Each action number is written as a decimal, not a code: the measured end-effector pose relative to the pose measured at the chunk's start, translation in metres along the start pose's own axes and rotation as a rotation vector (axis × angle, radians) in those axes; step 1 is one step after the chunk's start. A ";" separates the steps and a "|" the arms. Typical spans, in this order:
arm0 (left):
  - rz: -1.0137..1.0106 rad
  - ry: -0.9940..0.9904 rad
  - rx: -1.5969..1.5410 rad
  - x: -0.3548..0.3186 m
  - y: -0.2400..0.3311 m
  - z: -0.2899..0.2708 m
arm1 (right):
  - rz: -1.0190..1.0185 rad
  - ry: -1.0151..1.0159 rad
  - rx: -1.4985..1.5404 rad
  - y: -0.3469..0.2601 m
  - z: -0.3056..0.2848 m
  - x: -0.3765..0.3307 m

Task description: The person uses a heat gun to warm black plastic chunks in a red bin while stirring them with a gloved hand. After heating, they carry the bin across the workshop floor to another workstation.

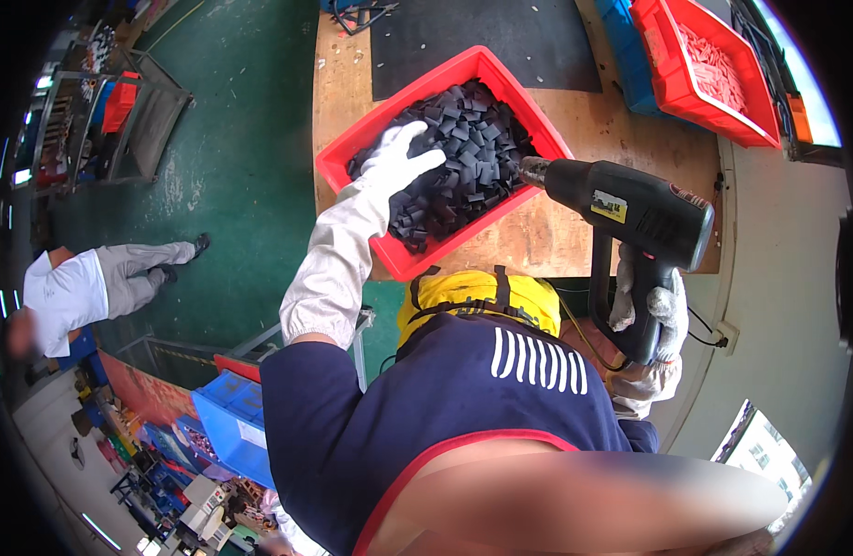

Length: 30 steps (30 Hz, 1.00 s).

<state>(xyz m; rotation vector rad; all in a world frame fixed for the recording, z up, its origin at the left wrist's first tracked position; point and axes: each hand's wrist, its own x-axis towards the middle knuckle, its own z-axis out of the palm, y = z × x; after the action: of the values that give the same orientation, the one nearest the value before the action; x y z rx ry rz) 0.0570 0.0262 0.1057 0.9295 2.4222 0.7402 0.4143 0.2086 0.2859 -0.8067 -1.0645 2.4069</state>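
Hot-air tool aimed across a bin of loose black pieces, with a gloved hand in its path

At the centre of the frame, a red bin sits askew on the wooden worktop, filled with small black pieces. The left hand, in a white glove, is over the left part of the heap with its fingers spread and nothing visibly in them; whether the fingertips touch the pieces cannot be told. The right hand, also gloved, is wrapped around the handle of a black heat gun right of centre. The gun's metal nozzle points left, at the bin's right rim and roughly towards the left hand. Whether it is running does not show.

If it is hot, the likeliest trouble is a scorched left glove, caused by that hand lying in line with the nozzle. The bin's rim could soften too, since the metal is so close to it, and a strong blast might scatter or warp the light-looking pieces. The gun seems front-heavy for a one-handed hold, so a tiring wrist could let the nozzle dip onto the rim. The bin's lower corner lies at the worktop's front edge, so a knock there might spill the load
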 end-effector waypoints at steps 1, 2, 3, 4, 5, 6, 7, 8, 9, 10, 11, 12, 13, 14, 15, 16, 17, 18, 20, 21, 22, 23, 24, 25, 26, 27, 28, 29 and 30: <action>0.118 -0.011 0.127 0.006 0.004 0.003 | -0.001 0.007 -0.004 -0.001 0.000 -0.001; 0.237 -0.021 0.254 0.016 0.010 0.008 | -0.013 0.011 0.000 -0.001 0.000 -0.001; 0.354 -0.031 0.382 0.022 0.020 0.016 | -0.023 0.013 0.005 0.000 -0.002 -0.001; 0.460 -0.170 0.589 0.024 0.042 0.026 | -0.036 0.018 0.009 0.000 -0.004 -0.001; 0.524 -0.411 0.786 0.019 0.061 0.039 | -0.033 0.031 0.006 -0.001 -0.004 -0.001; 0.553 -0.469 0.834 0.006 0.056 0.063 | -0.031 0.045 0.005 -0.002 -0.003 -0.002; 0.583 -0.527 0.878 -0.003 0.040 0.094 | -0.029 0.060 0.000 -0.003 -0.003 -0.004; 0.518 -0.589 0.884 0.004 0.037 0.109 | -0.022 0.059 -0.016 -0.003 -0.005 -0.005; 0.447 -0.649 0.892 0.013 0.033 0.122 | -0.013 0.052 -0.030 -0.003 -0.008 -0.005; 0.411 -0.617 0.841 0.023 0.030 0.129 | -0.004 0.054 -0.044 -0.003 -0.009 -0.006; 0.386 -0.641 0.928 0.031 0.026 0.134 | -0.006 0.062 -0.032 -0.003 -0.008 -0.006; 0.366 -0.654 0.911 0.038 0.029 0.137 | -0.007 0.083 -0.021 -0.002 -0.008 -0.007; 0.326 -0.671 0.893 0.040 0.026 0.138 | 0.007 0.092 -0.007 -0.001 -0.009 -0.009; 0.305 -0.613 0.749 0.048 0.014 0.145 | -0.003 0.129 0.000 0.002 -0.015 -0.010; 0.300 -0.520 0.726 0.048 0.021 0.144 | -0.014 0.143 0.008 0.003 -0.018 -0.011; 0.243 -0.447 0.643 0.054 0.009 0.152 | -0.017 0.132 0.017 0.004 -0.019 -0.011; 0.186 -0.372 0.560 0.058 -0.004 0.160 | -0.020 0.119 0.026 0.005 -0.019 -0.010; 0.127 -0.358 0.485 0.065 0.002 0.157 | -0.024 0.122 0.037 0.006 -0.022 -0.011; 0.066 -0.285 0.277 0.078 -0.012 0.155 | -0.028 0.124 0.012 0.005 -0.023 -0.014; 0.067 -0.232 0.148 0.082 -0.028 0.152 | -0.026 0.113 -0.001 0.005 -0.022 -0.014; 0.042 -0.234 0.051 0.085 -0.029 0.142 | -0.030 0.105 0.001 0.006 -0.026 -0.015; 0.054 -0.188 -0.062 0.085 -0.031 0.131 | -0.033 0.095 0.003 0.007 -0.030 -0.015; 0.036 -0.189 -0.186 0.085 -0.035 0.121 | -0.033 0.085 0.007 0.007 -0.032 -0.015; 0.013 -0.186 -0.315 0.083 -0.045 0.112 | -0.016 0.116 0.001 0.007 -0.028 -0.015; 0.009 -0.214 -0.445 0.082 -0.057 0.104 | 0.002 0.145 -0.005 0.004 -0.021 -0.014; -0.013 -0.234 -0.437 0.074 -0.037 0.082 | 0.007 0.203 -0.011 0.003 -0.017 -0.016; 0.043 -0.254 -0.433 0.071 -0.056 0.069 | 0.018 0.175 -0.010 0.001 -0.014 -0.014; 0.098 -0.275 -0.429 0.066 -0.074 0.058 | 0.029 0.146 -0.010 0.000 -0.012 -0.013; 0.038 -0.277 -0.253 0.052 -0.034 0.030 | 0.020 0.161 -0.007 0.001 -0.012 -0.012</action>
<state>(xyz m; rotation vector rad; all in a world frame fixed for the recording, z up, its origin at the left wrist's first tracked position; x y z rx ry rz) 0.0227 0.0508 0.0513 0.9109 2.0233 0.8478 0.4313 0.2079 0.2825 -0.9994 -1.0067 2.3101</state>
